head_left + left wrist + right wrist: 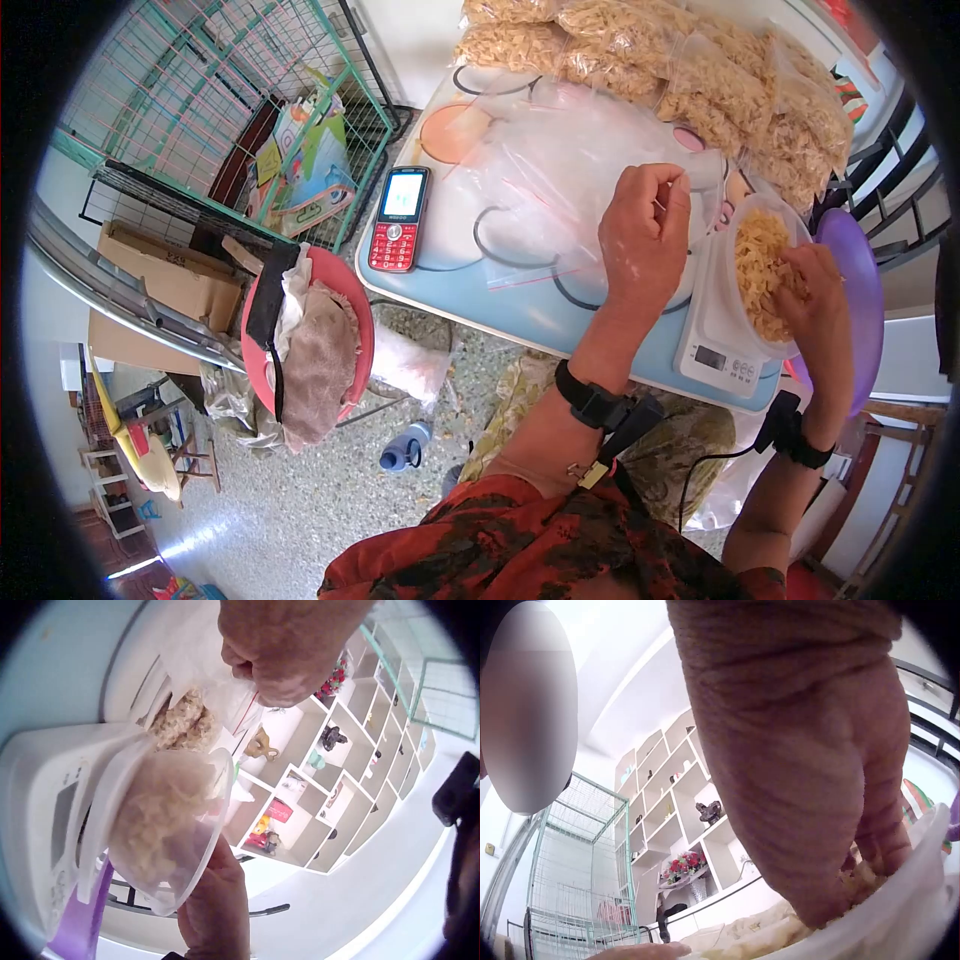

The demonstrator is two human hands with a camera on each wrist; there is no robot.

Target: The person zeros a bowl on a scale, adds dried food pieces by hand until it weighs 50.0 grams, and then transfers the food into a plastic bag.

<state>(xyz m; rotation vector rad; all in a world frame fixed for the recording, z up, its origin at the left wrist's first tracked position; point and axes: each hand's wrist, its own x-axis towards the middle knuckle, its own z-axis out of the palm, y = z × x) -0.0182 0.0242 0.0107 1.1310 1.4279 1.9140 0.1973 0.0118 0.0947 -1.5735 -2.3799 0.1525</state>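
Note:
A white digital kitchen scale (712,350) bears a translucent plastic bowl (204,864) of pale yellow, curly dried flakes (765,250). My right hand (822,305) reaches in over the bowl's right side, its fingers bent into the flakes; in the right wrist view its fingertips are buried among them. Left of the bowl, my left hand (645,240) has its fingers curled against the thumb. It pinches a thin clear plastic bag (225,701), whose red zip line shows right at the fingers in the left wrist view. More clear zip bags (560,150) lie spread beyond this hand.
Filled bags of the same flakes (700,85) are heaped along the table's back. A red keypad phone (400,220) lies at the left edge of the table (450,290). A purple basin (858,290) stands right of the scale. At left are a red stool (258,345) and a wire cage (180,130).

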